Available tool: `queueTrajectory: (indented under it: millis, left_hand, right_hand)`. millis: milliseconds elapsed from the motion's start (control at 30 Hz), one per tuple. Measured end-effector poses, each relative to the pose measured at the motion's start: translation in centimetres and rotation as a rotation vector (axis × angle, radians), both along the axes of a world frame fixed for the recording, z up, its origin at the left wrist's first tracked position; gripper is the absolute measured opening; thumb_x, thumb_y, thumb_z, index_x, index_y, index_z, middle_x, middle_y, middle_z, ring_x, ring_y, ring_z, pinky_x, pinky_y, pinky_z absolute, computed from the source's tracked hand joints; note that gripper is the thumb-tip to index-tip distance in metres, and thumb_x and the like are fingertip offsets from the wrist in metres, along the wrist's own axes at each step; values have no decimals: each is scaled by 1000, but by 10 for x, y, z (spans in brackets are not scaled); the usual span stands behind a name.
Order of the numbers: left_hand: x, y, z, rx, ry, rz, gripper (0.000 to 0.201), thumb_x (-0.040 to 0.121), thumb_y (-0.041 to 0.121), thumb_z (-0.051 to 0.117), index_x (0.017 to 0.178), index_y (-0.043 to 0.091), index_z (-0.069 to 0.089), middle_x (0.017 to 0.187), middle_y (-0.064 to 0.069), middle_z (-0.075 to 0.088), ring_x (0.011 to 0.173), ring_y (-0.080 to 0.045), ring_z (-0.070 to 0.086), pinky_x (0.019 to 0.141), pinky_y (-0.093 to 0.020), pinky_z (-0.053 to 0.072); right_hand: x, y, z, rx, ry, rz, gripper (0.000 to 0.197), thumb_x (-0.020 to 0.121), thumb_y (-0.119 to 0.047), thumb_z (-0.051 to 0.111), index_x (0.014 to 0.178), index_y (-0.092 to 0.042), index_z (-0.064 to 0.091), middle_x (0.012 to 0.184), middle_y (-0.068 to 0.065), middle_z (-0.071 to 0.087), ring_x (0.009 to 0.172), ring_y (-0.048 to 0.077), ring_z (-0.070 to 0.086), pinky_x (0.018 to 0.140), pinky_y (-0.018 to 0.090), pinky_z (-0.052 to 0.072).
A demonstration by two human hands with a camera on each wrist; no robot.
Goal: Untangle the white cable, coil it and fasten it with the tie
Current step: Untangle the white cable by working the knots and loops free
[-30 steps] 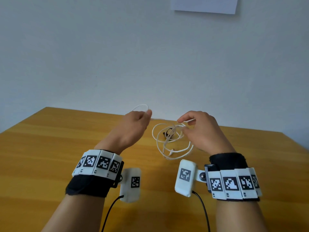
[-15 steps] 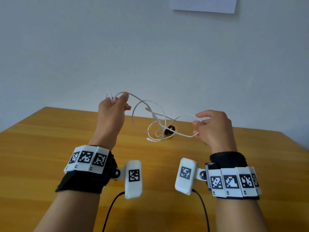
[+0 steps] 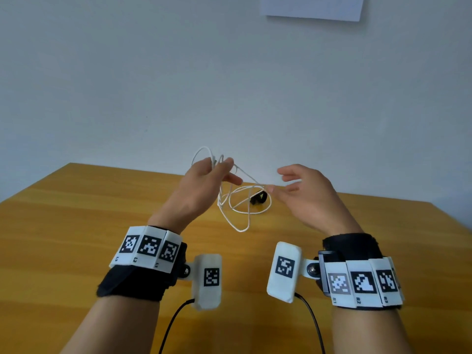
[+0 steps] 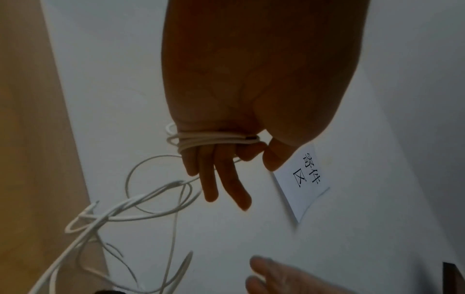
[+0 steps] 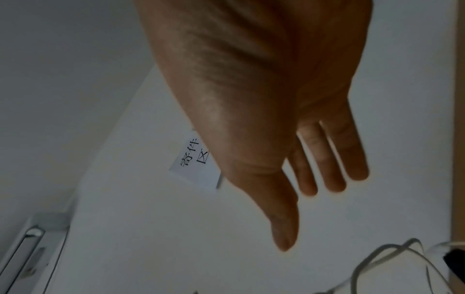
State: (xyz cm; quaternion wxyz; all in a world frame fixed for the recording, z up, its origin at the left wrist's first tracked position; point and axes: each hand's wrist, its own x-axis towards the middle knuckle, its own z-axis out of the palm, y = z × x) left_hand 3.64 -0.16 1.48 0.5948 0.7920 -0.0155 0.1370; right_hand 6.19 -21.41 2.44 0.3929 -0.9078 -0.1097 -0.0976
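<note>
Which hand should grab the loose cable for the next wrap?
Right. The right hand is open and holding nothing, beside the hanging loops of the thin white cable. The left hand already has turns wound round its fingers.

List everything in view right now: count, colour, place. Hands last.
cable: 1, white, a few turns wound round the left fingers, the rest hanging in loose loops down to the table
tie: 1, black, on the table behind the loops
table: 1, yellow-brown wood, against the wall
paper sheet: 1, white with black characters, on the wall above
wall: 1, pale grey-white, behind the table
wrist bands: 2, black with white marker tiles, one on each wrist
wrist cameras: 2, white with black leads, inside each wrist
left hand: 1, raised, holds the wound turns of cable
right hand: 1, fingers straight, holds nothing, right of the loops
</note>
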Motion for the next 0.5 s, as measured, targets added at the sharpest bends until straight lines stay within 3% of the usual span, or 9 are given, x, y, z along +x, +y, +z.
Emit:
queueTrajectory:
  millis: [100, 167, 233, 333, 400, 467, 500]
  left_hand:
    - [1, 0, -1, 38, 0, -52, 58, 103, 56, 42, 81, 18, 79, 98, 6, 79, 111, -14, 67, 99, -31, 42]
    - [-2, 0, 0, 39, -13, -94, 66, 102, 58, 39, 67, 14, 73, 88, 1, 78, 106, -16, 70, 108, -43, 43]
    - [-5, -1, 3, 46, -31, -116, 66, 107, 52, 36, 62, 11, 64, 82, -6, 75, 94, -13, 71, 107, -45, 44]
    - [-12, -5, 10, 44, -96, -137, 60, 110, 38, 35, 65, 6, 55, 84, -19, 70, 70, 1, 64, 84, -28, 45]
    - [-14, -7, 12, 16, -124, -134, 58, 111, 33, 35, 64, 4, 53, 85, -24, 68, 67, 3, 63, 70, -12, 42]
    - [-12, -5, 12, -12, -133, -136, 59, 110, 35, 36, 62, 6, 52, 89, -24, 71, 71, -3, 62, 67, -10, 40]
    - [-11, -4, 11, -21, -129, -145, 59, 110, 37, 36, 61, 8, 51, 88, -23, 71, 75, -8, 60, 73, -15, 40]
  right_hand:
    - [-5, 13, 1, 19, 0, 118, 43, 89, -42, 78, 129, -32, 65, 117, -17, 68, 97, -6, 66, 68, 10, 45]
    - [-5, 20, -1, -11, 8, 175, 48, 88, -42, 78, 133, -33, 63, 119, -21, 67, 96, -8, 66, 70, 9, 45]
    - [-5, 24, -4, -32, 18, 186, 52, 88, -44, 78, 135, -33, 61, 122, -23, 63, 95, -11, 64, 72, 10, 45]
    - [-4, 24, -6, -70, 5, 171, 40, 86, -42, 81, 123, -34, 67, 108, -20, 70, 87, -9, 64, 65, 7, 43]
    - [-3, 22, -8, -98, -17, 153, 25, 86, -40, 81, 109, -31, 75, 93, -16, 73, 82, -6, 65, 63, 7, 43]
    - [-3, 22, -9, -97, -20, 130, 23, 85, -38, 82, 106, -30, 75, 88, -13, 73, 79, -4, 65, 61, 8, 43]
    - [-4, 22, -9, -92, -17, 122, 27, 84, -40, 83, 107, -31, 73, 91, -13, 73, 79, -4, 64, 58, 9, 43]
